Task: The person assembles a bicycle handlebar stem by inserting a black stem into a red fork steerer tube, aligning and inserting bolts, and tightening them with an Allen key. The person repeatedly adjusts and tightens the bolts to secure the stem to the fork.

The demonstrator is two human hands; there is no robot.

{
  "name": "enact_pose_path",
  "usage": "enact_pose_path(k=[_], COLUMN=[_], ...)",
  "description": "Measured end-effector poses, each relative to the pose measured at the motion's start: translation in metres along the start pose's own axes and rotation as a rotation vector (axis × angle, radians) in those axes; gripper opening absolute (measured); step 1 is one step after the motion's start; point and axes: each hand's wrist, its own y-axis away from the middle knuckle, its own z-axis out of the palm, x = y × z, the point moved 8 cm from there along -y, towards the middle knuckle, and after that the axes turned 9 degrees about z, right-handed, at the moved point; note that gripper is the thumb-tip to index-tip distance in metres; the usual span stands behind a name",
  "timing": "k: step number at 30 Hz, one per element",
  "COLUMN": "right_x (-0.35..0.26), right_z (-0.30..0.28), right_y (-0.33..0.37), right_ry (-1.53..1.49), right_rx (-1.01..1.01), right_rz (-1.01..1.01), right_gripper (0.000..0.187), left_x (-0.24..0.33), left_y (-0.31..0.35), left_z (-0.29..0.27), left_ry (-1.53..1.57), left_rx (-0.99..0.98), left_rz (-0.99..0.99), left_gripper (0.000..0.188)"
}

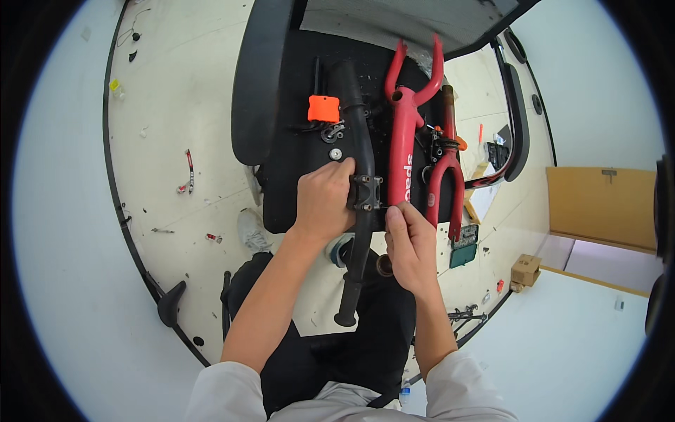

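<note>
A black bicycle handlebar (pixel 361 141) runs lengthwise over the front of the black seat and past its edge above my lap. My left hand (pixel 325 200) is closed around the stem at its middle, whose bolted clamp (pixel 365 193) shows beside my fingers. On the clamp's other side, my right hand (pixel 409 246) pinches a thin dark tool, mostly hidden by the fingers, its tip close to the clamp bolts. Just beyond that hand lies a red bicycle frame part (pixel 403 141). A red fork (pixel 446 172) rests to its right.
An orange box-shaped item (pixel 323 109) and a small round metal part (pixel 335 153) lie on the black chair seat (pixel 281 193). An armrest (pixel 261 84) rises at left. An open green tool case (pixel 463 247), a saddle (pixel 171 302) and scattered parts are on the floor.
</note>
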Motion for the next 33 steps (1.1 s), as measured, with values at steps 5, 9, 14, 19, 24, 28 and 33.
enact_pose_path(k=[5,9,14,19,24,28,33], right_x=[0.001,-0.006,-0.006,-0.014,-0.015,-0.015,-0.015], right_z=[-0.002,-0.009,-0.009,-0.014,0.001,0.018,0.020], right_y=[0.013,0.021,0.008,-0.013,-0.028,-0.032,-0.033], right_ry=[-0.072,0.078,0.188,-0.151,-0.576,-0.626,-0.364], right_rx=[0.096,0.179,0.071,0.035,-0.296,-0.341,-0.282], right_rz=[-0.103,-0.314,-0.408,-0.120,-0.079,-0.061,-0.202], right_gripper=[0.023,0.013,0.011,0.018,0.025,0.025,0.025], left_x=[0.007,0.012,0.002,-0.011,-0.024,-0.026,-0.027], left_y=[0.001,0.000,0.001,0.004,-0.002,-0.006,-0.005], left_z=[-0.002,0.000,0.002,-0.005,-0.009,-0.009,-0.002], left_ry=[0.030,0.086,0.097,-0.062,-0.048,0.014,-0.002], left_rx=[0.000,-0.068,-0.038,0.043,0.047,0.078,-0.013], left_rz=[0.046,0.075,0.094,-0.036,-0.120,-0.199,-0.225], left_gripper=[0.039,0.043,0.044,0.039,0.029,0.025,0.025])
